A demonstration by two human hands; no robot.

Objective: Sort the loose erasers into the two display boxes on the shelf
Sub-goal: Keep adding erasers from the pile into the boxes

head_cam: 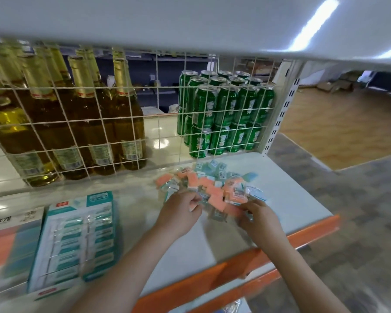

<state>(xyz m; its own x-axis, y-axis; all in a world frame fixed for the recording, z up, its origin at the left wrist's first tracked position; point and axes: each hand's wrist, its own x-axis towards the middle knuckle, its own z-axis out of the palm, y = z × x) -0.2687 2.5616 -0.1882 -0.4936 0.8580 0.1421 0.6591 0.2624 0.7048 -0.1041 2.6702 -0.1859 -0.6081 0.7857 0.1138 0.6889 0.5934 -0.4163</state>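
Digging into the erasers (pixel 209 187) heaped on the shelf (pixel 287 195): left hand (pixel 178 213) pinching a pink one, right hand (pixel 259 219) curled on wrapped ones, teal box (pixel 77 242) parked left for drop-offs.

Loose erasers (pixel 212 186) heaped beside teal box (pixel 77 240)

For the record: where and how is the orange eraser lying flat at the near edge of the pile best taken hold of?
Pinch the orange eraser across its two long side edges, coming from above and the near side. It lies flat and on top there, between both hands, with wrapped erasers crowding its far side.
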